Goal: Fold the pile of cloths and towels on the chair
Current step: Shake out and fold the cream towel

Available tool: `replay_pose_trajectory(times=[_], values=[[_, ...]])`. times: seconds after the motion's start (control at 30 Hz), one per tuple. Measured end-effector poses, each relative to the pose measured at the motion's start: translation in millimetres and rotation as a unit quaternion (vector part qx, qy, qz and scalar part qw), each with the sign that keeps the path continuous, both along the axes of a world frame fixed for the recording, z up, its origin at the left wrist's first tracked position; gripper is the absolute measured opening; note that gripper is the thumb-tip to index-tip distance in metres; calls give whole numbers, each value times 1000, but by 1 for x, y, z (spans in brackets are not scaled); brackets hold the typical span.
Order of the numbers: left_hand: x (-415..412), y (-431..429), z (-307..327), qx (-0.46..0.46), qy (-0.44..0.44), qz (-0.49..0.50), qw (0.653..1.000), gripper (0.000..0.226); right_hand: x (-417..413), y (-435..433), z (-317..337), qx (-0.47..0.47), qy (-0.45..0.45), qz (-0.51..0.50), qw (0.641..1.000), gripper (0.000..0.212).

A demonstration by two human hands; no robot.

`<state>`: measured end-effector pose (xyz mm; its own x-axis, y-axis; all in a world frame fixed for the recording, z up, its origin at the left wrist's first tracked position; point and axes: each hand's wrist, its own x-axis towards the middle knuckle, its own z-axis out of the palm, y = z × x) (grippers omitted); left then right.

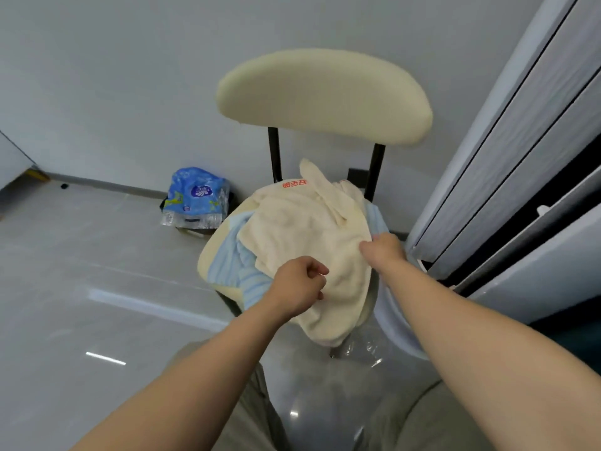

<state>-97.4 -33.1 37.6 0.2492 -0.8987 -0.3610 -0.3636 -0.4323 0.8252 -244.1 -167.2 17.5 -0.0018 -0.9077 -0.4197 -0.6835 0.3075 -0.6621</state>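
Nearest, grey-beige trouser legs [257,424] over a glossy grey tiled floor [97,288]. Farther out, left hand [297,284] with fingers curled above the front of a cream terry towel [302,229]; impossible to tell whether pinching any fabric. Just beyond, right hand [382,250] gripping the towel's right edge. Towel topmost on the pile, drooping over the seat's front, red lettering at its far side. Beneath it, light blue striped cloth [234,265] poking out to the left. All heaped on the seat of a cream padded chair with black posts [325,96]. Farther left, blue plastic package [195,196] on the floor by the wall.
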Motion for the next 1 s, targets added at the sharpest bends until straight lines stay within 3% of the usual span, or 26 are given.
replay_pose_trajectory(times=[0.1,0.27,0.33,0.43,0.67,0.77,0.87,1.0], values=[[8,16,23,-24,-28,4,999,16,12,13,35,-42,-49,19,998,30],[23,7,58,-90,-81,23,992,18,38,17,100,-98,-156,60,981,21],[26,4,69,-104,-81,33,991,19,46,20,121,-98,-211,71,970,28],[32,-2,88,-145,-104,44,983,25,56,21,155,-120,-225,112,960,45],[61,-21,159,-250,-161,128,946,41,62,21,237,-136,-383,143,902,21],[68,-26,185,-292,-186,127,930,43,59,24,268,-184,-373,166,894,14],[70,-29,200,-314,-211,38,925,56,57,27,293,-198,-361,183,893,14],[63,-33,213,-336,-152,-83,926,72,52,31,309,-207,-298,260,895,18]])
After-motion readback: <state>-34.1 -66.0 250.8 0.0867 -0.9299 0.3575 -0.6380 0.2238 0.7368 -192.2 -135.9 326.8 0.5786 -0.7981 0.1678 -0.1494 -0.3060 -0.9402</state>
